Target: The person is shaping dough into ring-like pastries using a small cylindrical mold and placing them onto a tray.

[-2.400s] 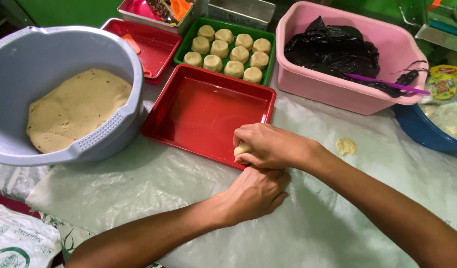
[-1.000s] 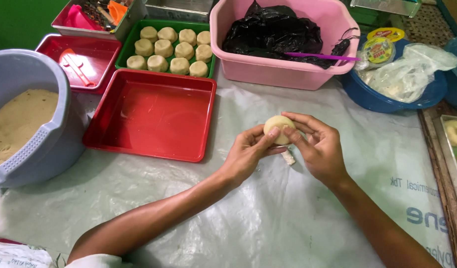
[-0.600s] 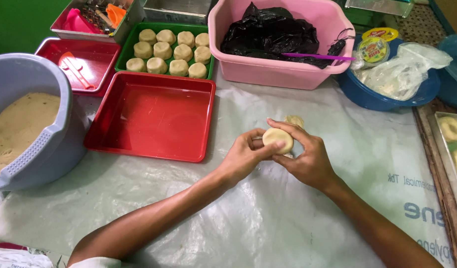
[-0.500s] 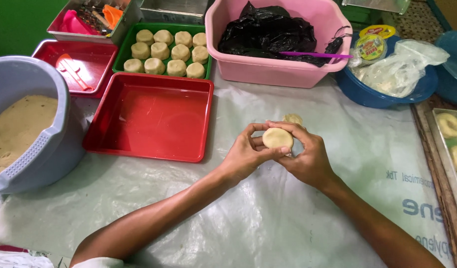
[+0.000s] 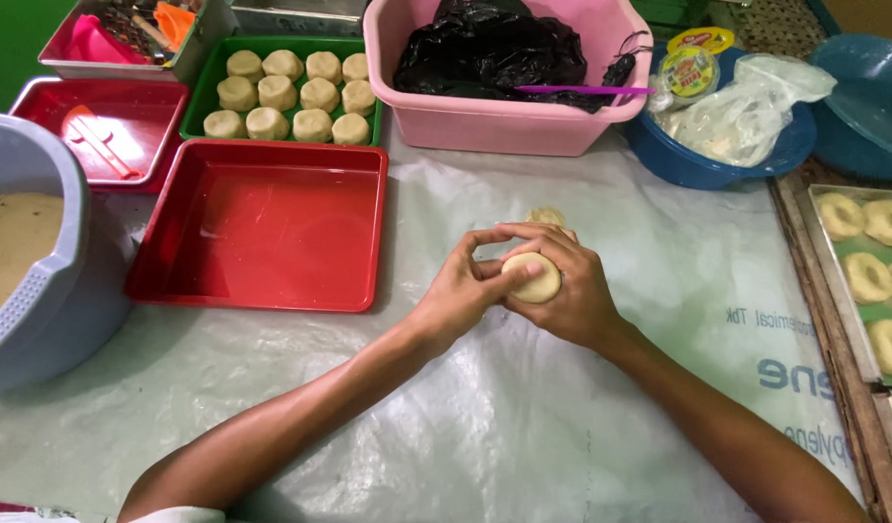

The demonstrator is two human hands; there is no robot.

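Observation:
A flattened round of pale dough (image 5: 533, 277) sits between both hands above the plastic-covered table. My right hand (image 5: 574, 293) cups it from the right and below. My left hand (image 5: 462, 290) pinches its left edge with thumb and fingers. A small scrap of dough (image 5: 545, 215) lies on the sheet just beyond the hands. An empty red tray (image 5: 262, 225) is to the left of the hands. Behind it a green tray (image 5: 204, 95) holds several shaped dough rounds (image 5: 288, 96).
A grey tub (image 5: 49, 281) with batter stands at the left. A pink basin (image 5: 504, 116) with a black bag is at the back. A blue bowl (image 5: 702, 165) holds a plastic bag. A tray of ring-shaped dough pieces (image 5: 867, 254) is at the right edge. A second red tray (image 5: 97, 116) lies at back left.
The hands lifted the dough off the table and have been turning and pressing it between them. The camera view shifted right, bringing the ring tray into sight.

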